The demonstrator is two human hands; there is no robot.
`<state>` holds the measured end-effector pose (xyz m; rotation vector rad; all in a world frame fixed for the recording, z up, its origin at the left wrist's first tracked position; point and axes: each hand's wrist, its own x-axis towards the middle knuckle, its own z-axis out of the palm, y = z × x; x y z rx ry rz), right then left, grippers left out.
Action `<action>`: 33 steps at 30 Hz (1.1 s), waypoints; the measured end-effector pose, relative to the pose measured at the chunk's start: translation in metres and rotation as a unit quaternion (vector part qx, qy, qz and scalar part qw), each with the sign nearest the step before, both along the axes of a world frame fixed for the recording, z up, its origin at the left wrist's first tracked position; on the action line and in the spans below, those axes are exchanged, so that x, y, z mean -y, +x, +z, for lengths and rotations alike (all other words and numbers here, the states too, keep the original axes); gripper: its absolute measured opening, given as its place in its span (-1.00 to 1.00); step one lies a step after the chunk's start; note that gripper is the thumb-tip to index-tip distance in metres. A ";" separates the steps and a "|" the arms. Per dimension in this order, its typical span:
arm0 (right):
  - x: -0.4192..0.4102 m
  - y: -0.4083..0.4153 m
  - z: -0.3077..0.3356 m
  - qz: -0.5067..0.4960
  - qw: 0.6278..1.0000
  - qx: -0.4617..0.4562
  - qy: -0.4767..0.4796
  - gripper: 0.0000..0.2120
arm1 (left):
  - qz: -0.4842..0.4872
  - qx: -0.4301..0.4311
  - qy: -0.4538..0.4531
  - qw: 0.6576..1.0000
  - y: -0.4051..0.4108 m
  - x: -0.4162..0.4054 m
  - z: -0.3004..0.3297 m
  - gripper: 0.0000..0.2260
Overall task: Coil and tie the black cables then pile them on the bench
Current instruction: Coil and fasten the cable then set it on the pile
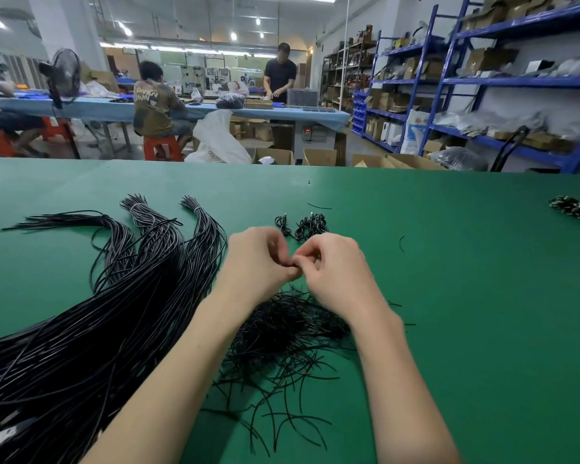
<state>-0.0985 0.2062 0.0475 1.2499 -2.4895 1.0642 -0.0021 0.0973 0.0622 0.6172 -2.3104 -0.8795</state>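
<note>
I see my left hand (258, 259) and right hand (332, 266) meeting fingertip to fingertip mid-bench (449, 296), pinching something too small to tell. Long black cables (114, 313) sprawl toward the bench's left edge.

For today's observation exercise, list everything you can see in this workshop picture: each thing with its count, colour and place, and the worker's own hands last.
bench: one, green, fills the foreground
long cables: several bundles, black, left on the bench
ties: a loose heap, black, beneath the hands
coils: a few, black, just beyond the hands
far bundle: one, black and white, bench's right edge
shelves: a row, blue, right wall
boxes: several, brown, behind the bench
fan: one, black, back left
stools: a few, red, at the far table
people: three, at the far table
left hand: pinches something small
right hand: pinches it too, fingertips meeting
</note>
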 end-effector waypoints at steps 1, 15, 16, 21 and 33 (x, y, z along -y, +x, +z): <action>0.002 0.001 -0.002 0.009 1.000 0.004 -0.027 -0.91 | 0.012 -0.020 0.014 1.000 0.000 0.001 -0.001 -0.78; -0.018 -0.015 -0.026 0.161 0.942 0.222 -0.192 -0.94 | -0.126 0.048 0.247 0.960 0.008 0.016 -0.001 -0.86; -0.019 -0.015 -0.027 0.161 0.941 0.227 -0.190 -0.94 | -0.135 0.057 0.258 0.955 0.009 0.017 0.000 -0.86; -0.021 -0.012 -0.023 0.159 0.951 0.207 -0.165 -0.89 | -0.142 0.067 0.275 0.948 0.011 0.021 0.001 -0.88; -0.024 -0.010 -0.012 0.124 0.969 0.168 -0.135 -0.88 | -0.151 0.055 0.272 0.949 0.009 0.019 0.003 -0.82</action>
